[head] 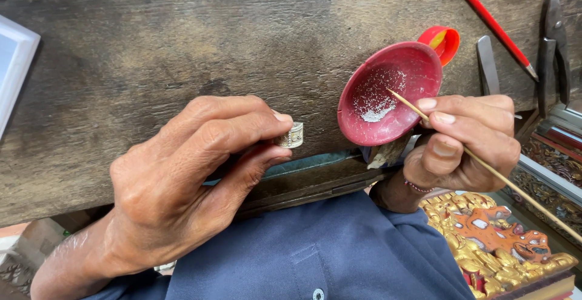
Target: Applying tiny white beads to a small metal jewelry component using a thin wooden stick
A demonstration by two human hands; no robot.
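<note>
My left hand (182, 179) pinches a small silver ring (292, 136) between thumb and forefinger at the front edge of a dark wooden workbench (182, 39). My right hand (464, 145) grips a thin wooden stick (515, 185) like a pen. The stick's tip rests inside a tilted red shallow dish (388, 91) that carries tiny silver grains. The same hand props the dish up from below.
A red cap (445, 40), a red pencil (491, 24), metal pliers (555, 45) and a flat metal tool (487, 63) lie at the right of the bench. A white tray edge (15, 63) is at the left. A gold and red carved piece (497, 245) sits at lower right.
</note>
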